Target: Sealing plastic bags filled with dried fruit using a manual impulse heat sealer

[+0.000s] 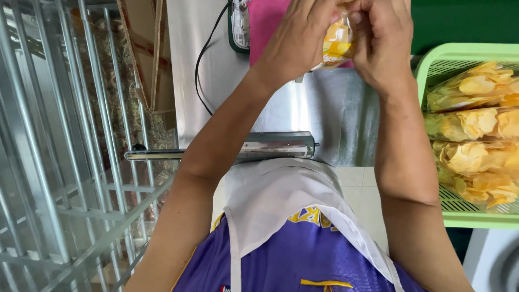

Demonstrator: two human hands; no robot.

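Holding: left hand (300, 40) and right hand (381, 40), fingers closed on a small clear bag of yellow chips (336, 40), pinched between both sets of fingertips.
Risk: tight pinching could crush chips.
Below fingers: metal sealer bar (270, 147).
Right of fingers: green basket (470, 54) of filled bags.

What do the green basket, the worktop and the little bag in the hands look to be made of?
Green basket: likely moulded plastic, matte, with slotted walls.
Worktop: apparently stainless steel, brushed and dully reflective.
Bag: thin clear plastic film, glossy; yellow chips show through it. The left hand and right hand pinch it together.
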